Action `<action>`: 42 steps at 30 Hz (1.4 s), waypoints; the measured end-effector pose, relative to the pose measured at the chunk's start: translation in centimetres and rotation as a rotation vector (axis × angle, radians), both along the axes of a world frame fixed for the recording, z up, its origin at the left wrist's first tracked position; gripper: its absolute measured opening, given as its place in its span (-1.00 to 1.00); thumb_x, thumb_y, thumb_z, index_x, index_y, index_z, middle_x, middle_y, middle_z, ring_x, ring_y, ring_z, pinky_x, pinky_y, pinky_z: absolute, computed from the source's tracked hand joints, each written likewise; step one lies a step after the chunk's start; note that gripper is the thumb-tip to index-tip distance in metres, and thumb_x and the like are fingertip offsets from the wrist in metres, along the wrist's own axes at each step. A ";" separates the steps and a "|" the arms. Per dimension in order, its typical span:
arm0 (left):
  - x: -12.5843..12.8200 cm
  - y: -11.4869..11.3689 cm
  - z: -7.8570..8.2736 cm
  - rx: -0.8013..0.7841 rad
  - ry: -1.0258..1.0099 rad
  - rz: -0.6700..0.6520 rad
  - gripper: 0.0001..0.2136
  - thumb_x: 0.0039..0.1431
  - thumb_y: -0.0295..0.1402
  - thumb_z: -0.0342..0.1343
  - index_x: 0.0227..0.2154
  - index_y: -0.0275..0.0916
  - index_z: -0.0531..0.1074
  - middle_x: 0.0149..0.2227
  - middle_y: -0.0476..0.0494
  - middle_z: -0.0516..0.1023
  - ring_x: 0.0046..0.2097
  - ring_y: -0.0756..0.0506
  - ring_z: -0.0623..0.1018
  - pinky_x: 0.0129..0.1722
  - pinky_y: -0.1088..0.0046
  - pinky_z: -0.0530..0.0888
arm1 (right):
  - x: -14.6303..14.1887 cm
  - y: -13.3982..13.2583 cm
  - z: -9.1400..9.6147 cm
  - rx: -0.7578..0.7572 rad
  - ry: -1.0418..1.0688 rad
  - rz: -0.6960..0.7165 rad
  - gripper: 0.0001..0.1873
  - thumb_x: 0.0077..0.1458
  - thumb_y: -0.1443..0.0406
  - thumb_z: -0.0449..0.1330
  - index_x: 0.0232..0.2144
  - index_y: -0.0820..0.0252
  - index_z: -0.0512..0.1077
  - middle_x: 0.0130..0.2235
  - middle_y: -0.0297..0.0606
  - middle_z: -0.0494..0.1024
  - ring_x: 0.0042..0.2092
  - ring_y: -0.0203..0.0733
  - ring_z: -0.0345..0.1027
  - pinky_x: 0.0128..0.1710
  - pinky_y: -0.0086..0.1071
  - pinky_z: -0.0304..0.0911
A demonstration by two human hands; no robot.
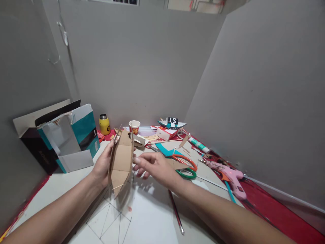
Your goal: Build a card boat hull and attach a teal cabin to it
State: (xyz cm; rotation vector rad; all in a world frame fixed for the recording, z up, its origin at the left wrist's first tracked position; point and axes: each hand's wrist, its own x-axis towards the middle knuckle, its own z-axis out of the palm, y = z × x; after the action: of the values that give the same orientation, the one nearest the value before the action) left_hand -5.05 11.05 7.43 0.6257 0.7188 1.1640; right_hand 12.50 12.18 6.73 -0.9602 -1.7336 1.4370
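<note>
A boat-shaped cardboard model (pixel 122 157) with raised sides and pointed ends is held tilted above the table. My left hand (pixel 103 166) grips it along its left side, the fingers partly hidden behind it. At the model's right side is my right hand (pixel 152 166), thumb and forefinger close together at the edge. Whether a small piece sits between those fingertips I cannot make out. A thin stick (pixel 117 186) lies across the near end of the model.
Scissors with orange and green handles (pixel 186 174), a pink glue gun (pixel 230 174) and a pencil (pixel 176 213) lie to the right. A torn box (pixel 76 135) stands left. Behind are a yellow bottle (pixel 104 125), a paper cup (pixel 134 126) and another boat model (pixel 172 124).
</note>
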 end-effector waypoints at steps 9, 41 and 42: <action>0.4 -0.7 -0.2 -0.054 0.027 -0.147 -0.64 0.20 -0.14 0.04 -0.15 -0.30 0.53 -0.29 -0.26 0.66 -0.34 -0.18 0.64 -0.35 0.38 0.54 | 0.6 1.3 0.5 0.176 0.246 -0.148 -0.55 0.12 -0.01 0.15 -0.06 0.12 0.47 -0.12 -0.19 0.55 -0.12 -0.14 0.42 -0.24 -0.32 0.39; -0.7 0.3 -0.9 0.089 0.409 -0.086 -0.73 0.07 -0.17 0.24 -0.37 -0.32 0.59 -0.44 -0.20 0.65 -0.43 -0.09 0.59 -0.41 0.47 0.48 | 1.6 2.2 1.4 -0.004 0.252 -0.227 -0.87 -0.11 0.24 0.15 -0.55 0.20 0.38 -0.52 -0.41 0.37 -0.47 -0.34 0.20 -0.50 -0.48 0.22; -0.6 0.2 -0.9 0.091 0.414 -0.059 -0.74 0.05 -0.18 0.25 -0.35 -0.32 0.59 -0.43 -0.20 0.65 -0.43 -0.09 0.59 -0.41 0.48 0.48 | 1.6 2.3 1.3 -0.009 0.261 -0.220 -0.87 -0.11 0.25 0.15 -0.56 0.20 0.37 -0.52 -0.41 0.37 -0.48 -0.34 0.19 -0.51 -0.49 0.21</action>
State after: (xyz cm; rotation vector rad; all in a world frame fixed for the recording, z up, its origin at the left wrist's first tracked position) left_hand -5.68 11.28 6.58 0.9749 0.9922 1.0262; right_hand 14.09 14.45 8.08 -0.8938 -1.3892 1.3608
